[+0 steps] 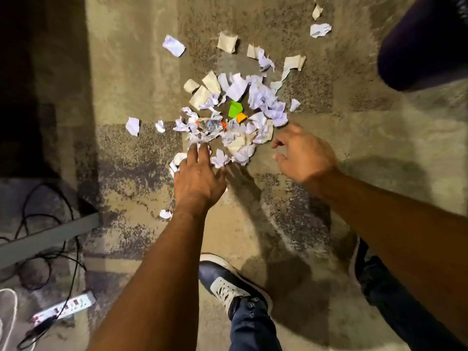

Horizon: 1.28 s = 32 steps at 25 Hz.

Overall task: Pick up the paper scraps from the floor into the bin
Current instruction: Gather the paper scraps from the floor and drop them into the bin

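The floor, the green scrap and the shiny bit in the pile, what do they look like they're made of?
The floor looks like bare concrete or cement, matte, mottled with dark grainy patches. The green scrap seems to be coloured paper, flat and dull with sharp creases. The shiny bit is probably clear plastic or foil wrap, since it glints and crinkles; the blur leaves that open.

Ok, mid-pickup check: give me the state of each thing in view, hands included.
left hand: fingers straight, resting on scraps at the pile's near edge
right hand: loosely curled, holding nothing, beside the pile
paper scraps: on the floor, heaped, strays around
green scrap: in the pile
bin: dark, top right; contents not visible
power strip: on floor, cable plugged in
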Each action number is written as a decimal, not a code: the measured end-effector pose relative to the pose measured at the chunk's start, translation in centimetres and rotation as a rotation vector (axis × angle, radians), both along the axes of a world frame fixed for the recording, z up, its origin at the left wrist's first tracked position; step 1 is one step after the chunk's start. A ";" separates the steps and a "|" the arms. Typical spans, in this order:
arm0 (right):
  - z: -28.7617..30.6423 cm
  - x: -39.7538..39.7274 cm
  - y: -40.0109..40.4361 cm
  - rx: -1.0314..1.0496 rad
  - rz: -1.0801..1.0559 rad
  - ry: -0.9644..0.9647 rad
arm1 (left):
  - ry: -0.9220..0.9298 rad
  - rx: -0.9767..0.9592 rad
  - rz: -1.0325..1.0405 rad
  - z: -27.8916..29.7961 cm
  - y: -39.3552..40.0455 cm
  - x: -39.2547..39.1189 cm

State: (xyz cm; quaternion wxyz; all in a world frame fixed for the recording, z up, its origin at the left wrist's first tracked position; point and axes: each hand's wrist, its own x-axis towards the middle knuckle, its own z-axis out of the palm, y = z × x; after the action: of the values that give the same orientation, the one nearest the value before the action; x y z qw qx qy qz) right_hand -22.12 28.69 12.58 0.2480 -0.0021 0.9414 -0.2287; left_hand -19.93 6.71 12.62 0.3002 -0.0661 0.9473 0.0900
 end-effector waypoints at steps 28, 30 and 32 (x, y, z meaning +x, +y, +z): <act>-21.1 6.5 -23.7 0.037 1.152 0.275 | -0.194 0.030 0.403 -21.2 -19.9 17.9; -22.1 6.9 -24.5 0.017 1.199 0.270 | -0.237 0.094 0.375 -21.7 -19.8 18.2; -23.0 7.9 -25.3 0.076 1.270 0.271 | -0.189 0.103 0.383 -22.3 -19.5 18.5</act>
State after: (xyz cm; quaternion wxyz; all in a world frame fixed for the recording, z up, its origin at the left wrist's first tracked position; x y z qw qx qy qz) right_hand -14.23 3.37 -10.37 0.2140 -0.5782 0.7873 -0.0019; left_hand -1.46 -12.82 -9.68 0.3679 -0.2374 0.8793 0.1873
